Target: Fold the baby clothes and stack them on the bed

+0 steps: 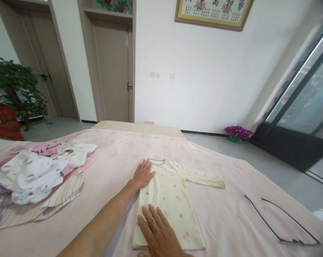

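Presently, I have the shirt [174, 201] flat at lower centre, one sleeve [206, 177] unfolded (the other not visible); left grip [143, 174] and right grip [160, 232] rest flattened on it, grasping nothing.

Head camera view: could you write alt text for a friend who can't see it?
A person's left hand rests near the collar and their right hand near the hem of a pale yellow shirt, one sleeve outstretched, on a pink sheet. Piled clothes lie left; glasses lie right.
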A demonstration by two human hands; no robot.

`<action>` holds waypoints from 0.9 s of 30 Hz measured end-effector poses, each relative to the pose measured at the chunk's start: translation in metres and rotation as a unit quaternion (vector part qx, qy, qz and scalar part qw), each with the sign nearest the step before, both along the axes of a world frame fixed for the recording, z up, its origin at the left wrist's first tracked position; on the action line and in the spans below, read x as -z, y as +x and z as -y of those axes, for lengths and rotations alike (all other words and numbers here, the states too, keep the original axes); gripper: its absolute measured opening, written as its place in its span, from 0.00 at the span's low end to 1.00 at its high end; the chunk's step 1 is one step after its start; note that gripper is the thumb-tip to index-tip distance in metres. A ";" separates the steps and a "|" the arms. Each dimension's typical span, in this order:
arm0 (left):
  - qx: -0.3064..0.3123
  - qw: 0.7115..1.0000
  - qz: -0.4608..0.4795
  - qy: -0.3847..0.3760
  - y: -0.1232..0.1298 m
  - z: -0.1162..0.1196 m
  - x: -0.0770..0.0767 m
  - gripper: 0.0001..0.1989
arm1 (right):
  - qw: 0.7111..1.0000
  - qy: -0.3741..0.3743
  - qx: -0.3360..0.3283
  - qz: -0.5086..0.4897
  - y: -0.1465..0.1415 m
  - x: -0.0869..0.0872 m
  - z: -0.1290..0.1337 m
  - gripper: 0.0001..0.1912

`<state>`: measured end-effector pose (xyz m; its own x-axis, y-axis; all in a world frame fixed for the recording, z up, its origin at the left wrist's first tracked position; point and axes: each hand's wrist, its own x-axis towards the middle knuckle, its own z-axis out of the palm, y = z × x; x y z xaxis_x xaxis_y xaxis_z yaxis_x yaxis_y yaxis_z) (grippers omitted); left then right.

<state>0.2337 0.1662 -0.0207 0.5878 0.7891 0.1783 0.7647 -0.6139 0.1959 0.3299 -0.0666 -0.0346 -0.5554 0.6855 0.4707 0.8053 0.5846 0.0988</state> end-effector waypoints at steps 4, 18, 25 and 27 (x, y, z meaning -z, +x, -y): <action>-0.013 0.999 -0.002 0.031 0.004 0.016 -0.011 0.29 | 0.999 0.040 0.009 0.003 0.003 0.001 0.013 0.45; 0.020 0.999 -0.050 0.009 0.000 0.110 -0.023 0.34 | 0.944 -0.286 -0.042 -0.161 0.032 -0.065 0.075 0.13; 0.107 0.994 -0.024 -0.007 -0.022 0.174 -0.015 0.36 | 0.830 -0.225 0.347 -0.374 0.164 -0.081 0.026 0.18; 0.105 0.994 -0.019 -0.013 -0.024 0.181 -0.012 0.34 | 0.788 -0.178 0.482 -0.340 0.206 -0.078 0.009 0.22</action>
<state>0.2099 -0.0144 -0.0084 0.7459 0.6525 0.1338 0.6277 -0.7558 0.1867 0.5361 -0.0751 0.0429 0.6006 0.7909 0.1170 0.6882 -0.4369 -0.5792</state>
